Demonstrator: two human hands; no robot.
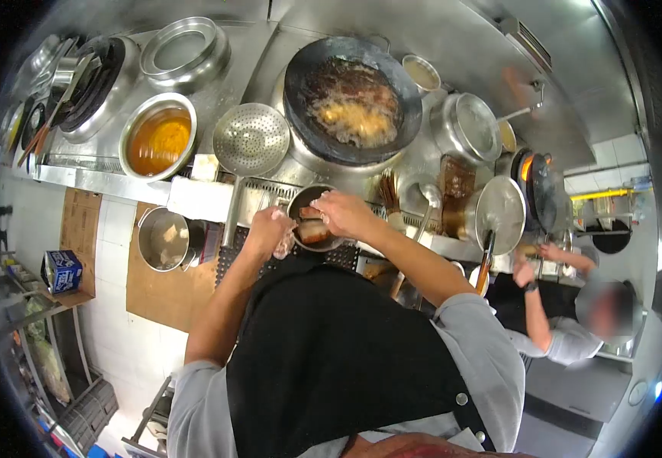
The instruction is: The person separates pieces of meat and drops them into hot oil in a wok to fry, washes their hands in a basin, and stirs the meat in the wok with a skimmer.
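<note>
In front of my apron stands a small metal pot (328, 246) holding browned pieces that look like pork belly (313, 230). My right hand (341, 213) reaches over its far rim, fingers closed at one brown piece of meat (309, 213). At the left rim is my left hand (272, 231), its fingers curled in; something whitish and crumpled shows around them, perhaps a thin plastic glove or cloth. What the left fingers grip is hidden. Beyond the hands, a large black wok (294, 99) on the stove holds bubbling oil with dark and golden food.
A perforated strainer (251, 139) and a bowl of amber oil (157, 137) sit left of the wok. A pot with pale chunks (164, 239) stands lower left. Rightward are a ladle (430, 196) and a large metal pan (500, 214). A co-worker (548, 313) works at far right.
</note>
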